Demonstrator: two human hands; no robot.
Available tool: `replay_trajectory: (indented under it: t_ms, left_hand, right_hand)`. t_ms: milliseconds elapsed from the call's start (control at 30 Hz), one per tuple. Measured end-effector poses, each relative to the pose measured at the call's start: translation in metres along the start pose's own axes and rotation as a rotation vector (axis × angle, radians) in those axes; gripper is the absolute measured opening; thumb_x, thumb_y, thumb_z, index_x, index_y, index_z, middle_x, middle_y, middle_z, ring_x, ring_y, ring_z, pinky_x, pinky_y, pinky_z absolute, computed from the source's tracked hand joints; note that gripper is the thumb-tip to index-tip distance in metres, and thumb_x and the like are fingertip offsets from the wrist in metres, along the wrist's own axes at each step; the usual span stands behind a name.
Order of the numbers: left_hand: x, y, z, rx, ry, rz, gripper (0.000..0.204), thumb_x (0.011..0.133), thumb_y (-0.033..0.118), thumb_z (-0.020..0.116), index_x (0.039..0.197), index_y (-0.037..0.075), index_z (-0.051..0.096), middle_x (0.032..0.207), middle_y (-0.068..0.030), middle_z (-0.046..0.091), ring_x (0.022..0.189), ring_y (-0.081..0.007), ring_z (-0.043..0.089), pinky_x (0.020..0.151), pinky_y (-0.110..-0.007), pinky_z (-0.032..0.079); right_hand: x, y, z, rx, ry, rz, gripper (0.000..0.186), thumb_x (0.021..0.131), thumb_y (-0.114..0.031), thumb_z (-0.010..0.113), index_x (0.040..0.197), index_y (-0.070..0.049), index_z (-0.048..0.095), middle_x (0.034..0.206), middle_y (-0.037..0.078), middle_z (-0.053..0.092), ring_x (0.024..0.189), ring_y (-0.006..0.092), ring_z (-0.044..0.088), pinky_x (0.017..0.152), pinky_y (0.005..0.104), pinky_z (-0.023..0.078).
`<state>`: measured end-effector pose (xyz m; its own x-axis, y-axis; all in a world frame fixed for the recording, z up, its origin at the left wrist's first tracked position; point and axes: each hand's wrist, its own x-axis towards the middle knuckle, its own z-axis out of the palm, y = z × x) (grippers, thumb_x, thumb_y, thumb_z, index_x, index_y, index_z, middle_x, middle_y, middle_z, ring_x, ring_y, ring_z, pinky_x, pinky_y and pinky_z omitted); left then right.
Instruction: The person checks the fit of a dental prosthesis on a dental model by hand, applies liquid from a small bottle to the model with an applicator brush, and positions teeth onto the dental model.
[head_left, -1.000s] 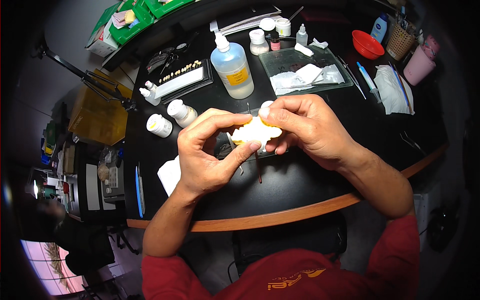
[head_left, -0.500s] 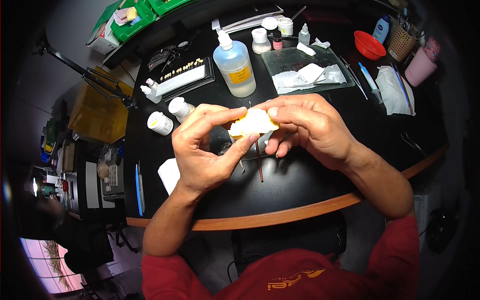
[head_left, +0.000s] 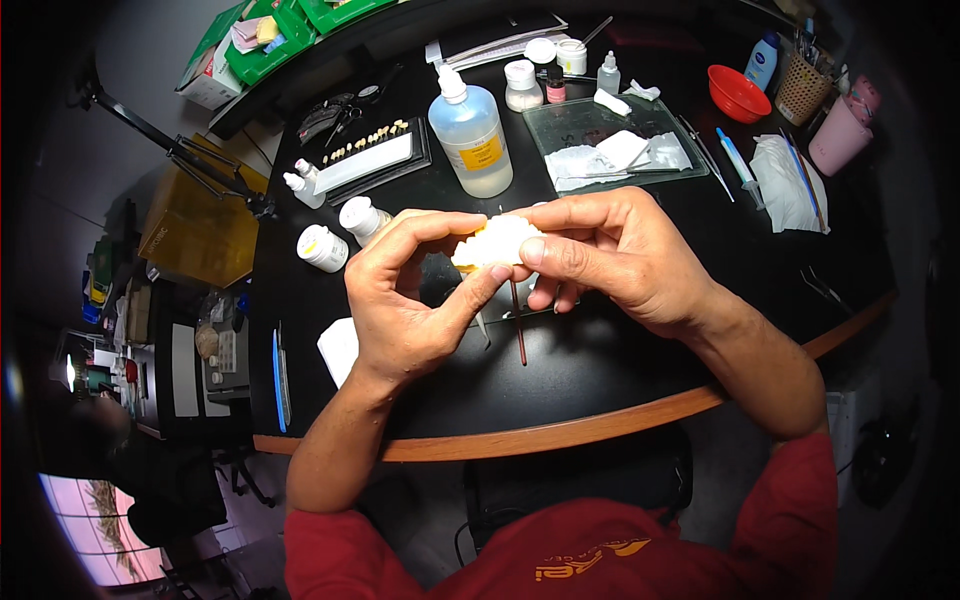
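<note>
A pale yellow, jagged-edged piece is overexposed, so its detail is lost. My left hand grips it at the left, index finger on top and thumb along the lower edge. My right hand holds its right side, with the thumb across the front and the other fingers curled behind. Beneath the piece, on the black desk, lie a glass slab, a thin reddish-brown handled tool and a bent metal instrument. Two white jars stand beyond my left hand.
A large bottle, a tray of tooth samples, a glass plate with papers, a red bowl and a pink cup stand farther back. A lamp arm is at the left. A dark-clad person is at the lower left.
My right thumb has moved from the piece's upper edge down and leftward across its front. The piece sits slightly left and tilted differently. My left hand has shifted a little.
</note>
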<state>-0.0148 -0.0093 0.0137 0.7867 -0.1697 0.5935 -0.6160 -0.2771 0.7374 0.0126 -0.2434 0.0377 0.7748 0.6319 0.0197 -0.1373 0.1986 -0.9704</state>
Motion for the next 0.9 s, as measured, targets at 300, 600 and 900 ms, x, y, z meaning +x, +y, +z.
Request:
replay_trajectory:
  t_ms: [300,600,900]
  left_hand:
    - [-0.0018,0.0036,0.0044,-0.156,0.041,-0.092,0.046,0.084,0.001,0.086,0.126,-0.005,0.068,0.105,-0.008,0.07,0.098,-0.0132,0.069,0.089,-0.027,0.055]
    - [-0.0004,0.0001,-0.0001,-0.023,-0.035,0.0,0.04,0.083,0.003,0.086,0.12,-0.004,0.073,0.102,-0.0104,0.072,0.093,-0.0142,0.067,0.085,-0.027,0.054]
    - [-0.0019,0.0015,0.002,-0.097,-0.013,-0.063,0.033,0.084,0.002,0.085,0.114,-0.004,0.072,0.102,-0.01,0.072,0.095,-0.0138,0.069,0.086,-0.027,0.054]
  right_hand:
    - [0.0006,-0.0007,-0.0001,-0.014,-0.015,-0.023,0.039,0.101,-0.023,0.075,0.128,0.005,0.07,0.098,0.008,0.077,0.08,0.0103,0.073,0.068,0.022,0.058]
    - [0.0002,-0.0021,-0.0005,0.001,-0.015,-0.003,0.038,0.101,-0.029,0.076,0.122,0.002,0.072,0.098,0.007,0.077,0.079,0.0096,0.073,0.068,0.0219,0.057]
    - [-0.0008,-0.0038,0.0009,0.001,-0.01,0.002,0.038,0.1,-0.03,0.076,0.122,0.002,0.073,0.101,0.008,0.078,0.078,0.0099,0.073,0.068,0.0219,0.058]
